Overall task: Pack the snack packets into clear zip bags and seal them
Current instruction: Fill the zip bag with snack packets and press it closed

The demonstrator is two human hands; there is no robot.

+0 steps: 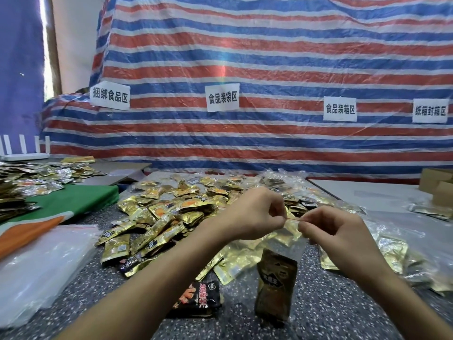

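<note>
A clear zip bag (290,241) hangs upright above the speckled table, with a dark gold snack packet (275,288) inside at its bottom. My left hand (255,214) pinches the left end of its red zip strip and my right hand (333,229) pinches the right end. A heap of gold snack packets (166,217) lies just beyond my hands. A black and orange packet (196,298) rests on the table under my left forearm.
A stack of empty clear zip bags (44,263) lies at the left. Filled clear bags (397,246) pile up at the right. More packets sit on a green cloth (73,200) far left. Cardboard boxes (438,187) stand at the far right. A striped tarp hangs behind.
</note>
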